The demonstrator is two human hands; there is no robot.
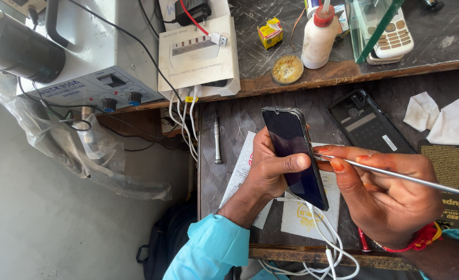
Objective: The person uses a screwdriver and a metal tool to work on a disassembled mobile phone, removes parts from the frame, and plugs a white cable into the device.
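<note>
My left hand grips a dark smartphone, screen up, tilted above the bench, with the thumb lying across the glass. My right hand pinches a thin metal pry tool whose tip touches the phone's right edge about halfway along. The tool's shaft runs off to the right. A red thread band circles my right wrist. Both sleeves are light blue.
A black phone back cover lies to the right, white tissues beyond it. A metal screwdriver lies on the left of the dark bench. White cables, paper sheets, a glue bottle, a round tin, a keypad phone and a hot-air station surround.
</note>
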